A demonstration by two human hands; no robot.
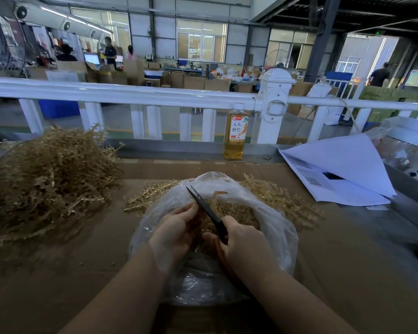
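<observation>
While your desk point(323, 261) carries a big heap of gold sprigs point(46, 179) at its left, the clear bag point(275, 227) lies at its middle, under both hands. Your right hand point(241, 242) grips the black scissors point(205, 208), tip pointing away. Your left hand point(176, 227) has its fingers curled round a small sprig point(204, 225) beside the blade.

Your right hand point(241, 239) covers most of the handles of the scissors point(204, 208), so little more than the dark blades shows. Whether your left hand point(176, 227) holds anything is lost behind its curled fingers and the blade. The plastic bag point(270, 213) veils whatever it lies over near you. The big pile of gold sprigs point(41, 174) runs off the left edge. The print on the paper sheets point(343, 169) is too small to read, and the right edge cuts the jar point(405, 145).
</observation>
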